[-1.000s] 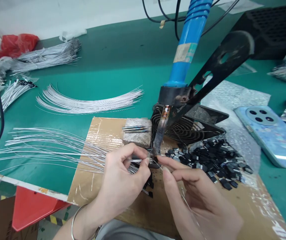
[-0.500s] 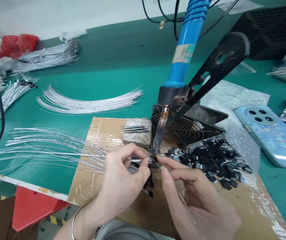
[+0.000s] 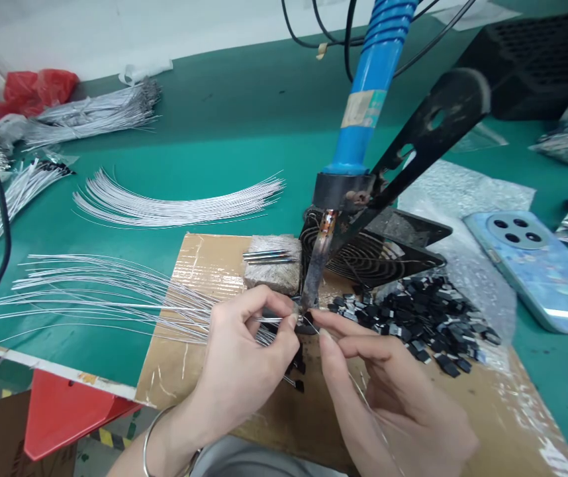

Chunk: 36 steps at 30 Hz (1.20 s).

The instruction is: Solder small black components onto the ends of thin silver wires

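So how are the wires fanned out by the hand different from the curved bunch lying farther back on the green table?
The fanned wires spread apart, with their right ends under the left hand on the cardboard. The curved bunch lies closer together, bent in an arc, untouched on the green table. The fanned wires run nearly straight; the curved bunch bows. Both are thin, silvery and long.
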Motion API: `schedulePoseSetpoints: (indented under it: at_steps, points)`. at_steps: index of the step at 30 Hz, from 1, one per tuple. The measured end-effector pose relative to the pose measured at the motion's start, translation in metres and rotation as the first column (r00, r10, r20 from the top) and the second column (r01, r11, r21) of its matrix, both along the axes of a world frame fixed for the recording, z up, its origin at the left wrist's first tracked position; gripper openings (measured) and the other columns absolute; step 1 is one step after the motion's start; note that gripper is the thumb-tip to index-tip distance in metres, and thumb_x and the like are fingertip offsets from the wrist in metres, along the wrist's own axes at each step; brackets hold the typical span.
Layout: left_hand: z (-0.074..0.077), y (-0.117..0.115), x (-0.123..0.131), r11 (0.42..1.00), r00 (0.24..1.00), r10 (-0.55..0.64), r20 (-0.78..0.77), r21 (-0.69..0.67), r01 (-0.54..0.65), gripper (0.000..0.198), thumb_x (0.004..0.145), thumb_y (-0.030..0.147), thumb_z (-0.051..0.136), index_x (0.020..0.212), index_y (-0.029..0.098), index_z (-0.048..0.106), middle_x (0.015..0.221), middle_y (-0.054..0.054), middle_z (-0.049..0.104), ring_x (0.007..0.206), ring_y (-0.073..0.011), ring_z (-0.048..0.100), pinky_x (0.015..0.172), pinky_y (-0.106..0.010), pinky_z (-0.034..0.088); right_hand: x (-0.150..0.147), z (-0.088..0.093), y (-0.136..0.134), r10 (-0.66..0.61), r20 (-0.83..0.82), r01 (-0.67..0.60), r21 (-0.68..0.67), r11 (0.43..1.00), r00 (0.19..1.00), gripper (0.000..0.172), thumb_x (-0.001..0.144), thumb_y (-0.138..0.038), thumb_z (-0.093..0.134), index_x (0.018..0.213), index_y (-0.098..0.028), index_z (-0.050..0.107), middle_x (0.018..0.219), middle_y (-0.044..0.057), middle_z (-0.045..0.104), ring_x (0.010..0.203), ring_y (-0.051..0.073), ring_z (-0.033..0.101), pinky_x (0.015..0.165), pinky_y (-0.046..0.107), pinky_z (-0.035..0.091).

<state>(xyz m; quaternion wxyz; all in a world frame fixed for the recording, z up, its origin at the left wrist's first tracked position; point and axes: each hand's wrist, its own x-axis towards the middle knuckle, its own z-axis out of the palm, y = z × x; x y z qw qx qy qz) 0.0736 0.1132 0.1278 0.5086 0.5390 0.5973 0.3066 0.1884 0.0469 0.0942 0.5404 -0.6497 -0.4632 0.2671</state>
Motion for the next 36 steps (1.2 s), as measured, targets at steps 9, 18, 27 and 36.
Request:
schedulePoseSetpoints:
  at_steps: [9, 18, 27, 36]
  points:
    - [-0.0025, -0.0021, -0.0007, 0.999, 1.000, -0.003, -0.005, 0.035, 0.003, 0.009, 0.077, 0.010, 0.062, 0.070, 0.015, 0.066, 0.076, -0.004, 0.072, 0.073, -0.0147, 0.066, 0.061, -0.022, 0.049, -0.0011, -0.0016, 0.0010, -0.015, 0.009, 0.014, 0.023, 1.000, 1.000, 0.010, 0.088, -0.017, 0.070, 0.081, -0.017, 0.063, 0.102, 0.009, 0.074, 0.090, 0.018, 0.074, 0.087, 0.028, 0.061]
    - [-0.0048, -0.0013, 0.0003, 0.999, 1.000, 0.002, 0.018, 0.047, -0.003, 0.009, 0.076, 0.010, 0.062, 0.069, 0.015, 0.066, 0.075, -0.003, 0.071, 0.071, -0.0135, 0.066, 0.062, -0.021, 0.050, -0.0013, -0.0018, 0.0001, -0.026, -0.006, 0.026, 0.012, 1.000, 1.000, 0.010, 0.088, -0.019, 0.070, 0.081, -0.017, 0.063, 0.101, 0.009, 0.074, 0.089, 0.017, 0.074, 0.088, 0.029, 0.061]
    - [-0.0038, -0.0005, -0.0007, 0.998, 1.000, -0.003, 0.018, 0.068, 0.001, 0.010, 0.076, 0.009, 0.062, 0.068, 0.015, 0.065, 0.074, -0.003, 0.071, 0.070, -0.0127, 0.066, 0.062, -0.020, 0.052, -0.0051, -0.0014, 0.0012, -0.082, -0.003, 0.082, 0.012, 0.997, 0.997, 0.013, 0.089, -0.022, 0.070, 0.079, -0.016, 0.065, 0.098, 0.010, 0.075, 0.086, 0.017, 0.073, 0.088, 0.030, 0.061]
    - [-0.0079, -0.0023, -0.0027, 1.000, 1.000, -0.017, -0.016, 0.009, 0.018, 0.008, 0.076, 0.012, 0.062, 0.069, 0.016, 0.065, 0.077, -0.003, 0.072, 0.072, -0.0144, 0.066, 0.063, -0.023, 0.051, -0.0004, -0.0026, -0.0018, -0.008, -0.035, 0.006, -0.070, 0.998, 0.999, 0.018, 0.090, -0.025, 0.068, 0.076, -0.015, 0.062, 0.102, 0.011, 0.074, 0.089, 0.016, 0.073, 0.085, 0.026, 0.060]
